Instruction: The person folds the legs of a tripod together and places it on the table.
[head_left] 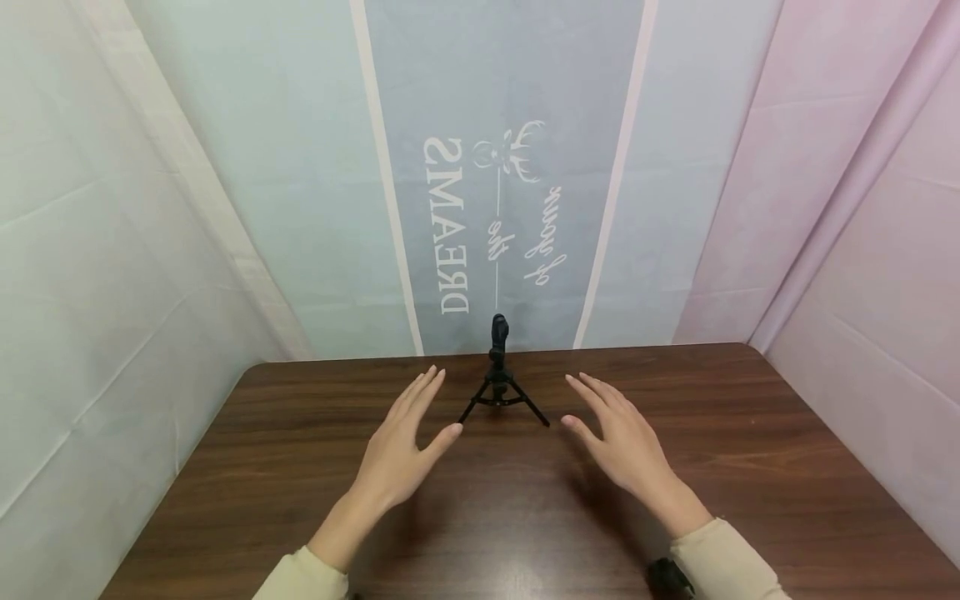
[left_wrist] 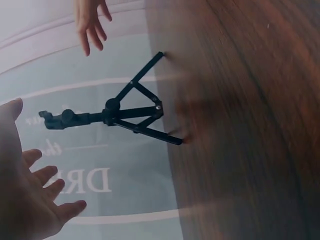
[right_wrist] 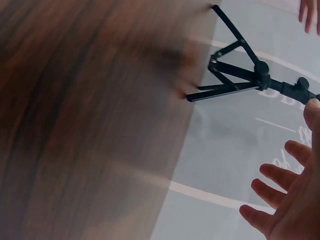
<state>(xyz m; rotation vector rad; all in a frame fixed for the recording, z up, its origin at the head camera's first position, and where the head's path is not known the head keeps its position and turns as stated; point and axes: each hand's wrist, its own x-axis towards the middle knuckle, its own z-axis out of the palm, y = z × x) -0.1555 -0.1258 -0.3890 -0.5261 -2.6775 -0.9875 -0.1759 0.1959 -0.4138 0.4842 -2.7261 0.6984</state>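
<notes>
A small black tripod (head_left: 498,379) stands upright near the back edge of the table, its legs spread and a clamp-like head on top. My left hand (head_left: 401,450) is held to the left of it, fingers straight, thumb pointing toward a tripod leg. On the other side, my right hand (head_left: 622,437) is raised with extended fingers and its thumb toward the tripod. Both palms are empty and apart from the stand. The left wrist view shows the tripod (left_wrist: 112,115) beyond the left fingers (left_wrist: 45,175); the right wrist view shows it past the right thumb (right_wrist: 312,112).
The dark wood-grain table (head_left: 495,517) reaches back to a hanging cloth (head_left: 510,67) with mirrored lettering. Pale curtains (head_left: 97,250) close off the left side, pinkish ones (head_left: 885,275) the right. A dark object (head_left: 669,577) sits by the right sleeve.
</notes>
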